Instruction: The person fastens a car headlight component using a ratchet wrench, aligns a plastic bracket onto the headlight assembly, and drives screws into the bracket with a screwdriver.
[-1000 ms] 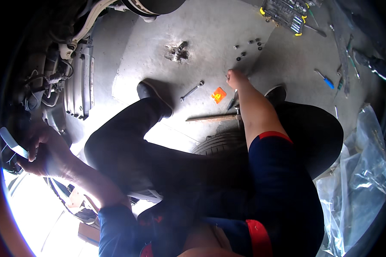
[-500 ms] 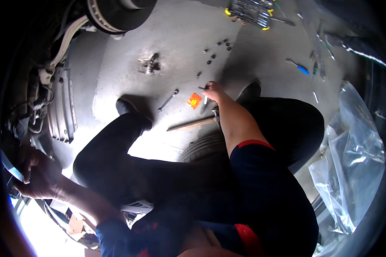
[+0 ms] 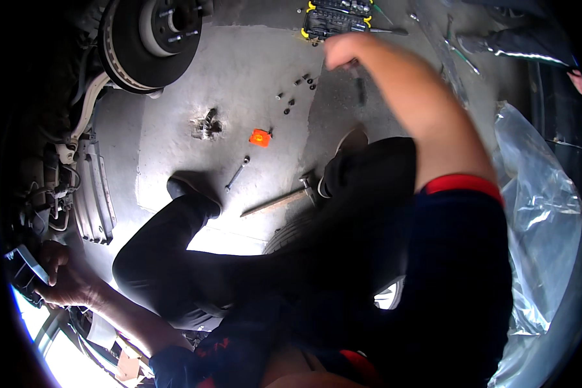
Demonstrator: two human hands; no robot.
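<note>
My right hand [image 3: 344, 52] is stretched out over the floor, just short of an open tool case [image 3: 336, 22] with yellow latches. Its fingers look curled, and motion blurs it. A dark smeared shape [image 3: 360, 90] shows below the hand; I cannot make out whether it is held. At the far left my left hand [image 3: 71, 278] is closed round a dark part with a pale blue edge [image 3: 31, 262]. An orange packet [image 3: 260, 138] lies on the floor between my feet and the tool case, with a wrench [image 3: 237, 174] and a hammer [image 3: 281, 202] nearer me.
A brake disc [image 3: 126, 48] on its hub stands at the upper left, above a metal shield [image 3: 92, 194]. Several loose bolts and nuts [image 3: 289, 103] lie mid-floor. Clear plastic sheeting [image 3: 540, 213] hangs at the right. Another person's dark-clothed leg [image 3: 524, 45] is at the upper right.
My right hand has moved away from beside the orange packet, up and right toward the tool case. My left hand keeps its hold. The whole view has shifted, bringing more of the disc in.
</note>
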